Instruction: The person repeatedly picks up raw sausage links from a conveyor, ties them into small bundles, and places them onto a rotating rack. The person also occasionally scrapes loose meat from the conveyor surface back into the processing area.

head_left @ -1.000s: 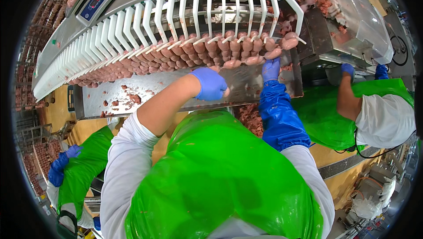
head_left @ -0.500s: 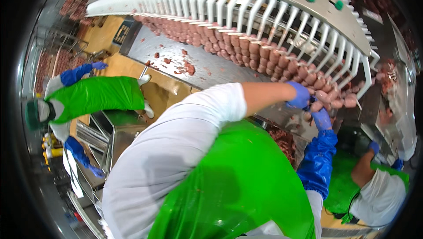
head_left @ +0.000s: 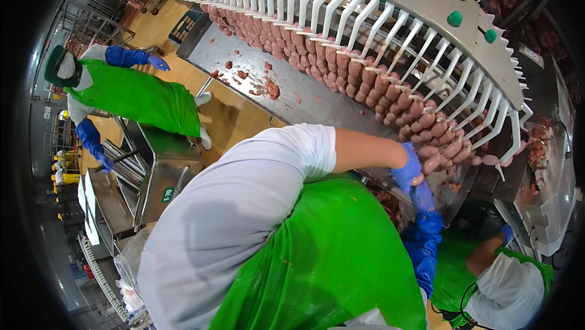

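Observation:
A long string of pink sausage links (head_left: 365, 80) hangs from white hooks (head_left: 341, 7) on a curved steel conveyor across the top. My left hand (head_left: 406, 167), in a blue glove with a bare forearm, reaches to the row's right end and closes on a sausage link (head_left: 418, 179). My right hand (head_left: 421, 198), in a blue glove and blue sleeve cover, sits directly under the left one and touches it; its fingers are hidden. I wear a white shirt and a green apron (head_left: 317, 257).
A steel table (head_left: 304, 101) strewn with meat scraps lies under the hooks. One person in a green apron (head_left: 131, 92) stands at the left by a steel cart (head_left: 158, 178). Another person (head_left: 506, 287) bends at the lower right near a steel machine (head_left: 551, 202).
The view has swung left and down. My hands have moved along the sausage row to its right end and drawn together, the left one now over the right.

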Demonstrator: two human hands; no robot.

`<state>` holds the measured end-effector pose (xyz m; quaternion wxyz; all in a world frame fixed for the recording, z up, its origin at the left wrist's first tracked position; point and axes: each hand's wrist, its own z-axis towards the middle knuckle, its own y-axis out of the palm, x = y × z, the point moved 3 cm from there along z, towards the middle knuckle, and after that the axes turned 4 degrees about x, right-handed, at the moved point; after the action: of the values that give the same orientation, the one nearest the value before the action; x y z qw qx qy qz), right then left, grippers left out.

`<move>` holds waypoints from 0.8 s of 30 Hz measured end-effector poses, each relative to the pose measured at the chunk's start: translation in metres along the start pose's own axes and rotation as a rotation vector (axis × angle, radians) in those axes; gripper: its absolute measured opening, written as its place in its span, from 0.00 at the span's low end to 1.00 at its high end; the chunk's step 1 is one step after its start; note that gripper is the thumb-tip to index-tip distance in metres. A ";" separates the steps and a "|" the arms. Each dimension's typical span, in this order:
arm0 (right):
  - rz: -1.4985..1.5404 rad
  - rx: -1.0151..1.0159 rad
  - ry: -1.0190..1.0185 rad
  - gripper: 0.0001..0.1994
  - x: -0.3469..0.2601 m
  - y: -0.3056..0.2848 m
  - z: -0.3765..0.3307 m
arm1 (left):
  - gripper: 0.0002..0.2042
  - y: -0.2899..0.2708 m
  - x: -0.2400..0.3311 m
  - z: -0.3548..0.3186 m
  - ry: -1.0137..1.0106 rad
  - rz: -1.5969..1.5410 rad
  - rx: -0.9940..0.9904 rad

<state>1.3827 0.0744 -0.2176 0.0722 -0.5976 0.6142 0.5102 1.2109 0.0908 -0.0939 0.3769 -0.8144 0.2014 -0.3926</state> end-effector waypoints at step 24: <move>-0.272 0.842 -0.653 0.17 -0.021 -0.097 0.019 | 0.26 0.022 -0.067 -0.048 -0.306 0.252 0.063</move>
<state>1.4567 0.1247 -0.2645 0.5572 -0.4018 0.6282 0.3654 1.1314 0.0969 -0.1244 0.4747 -0.8206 0.2298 -0.2200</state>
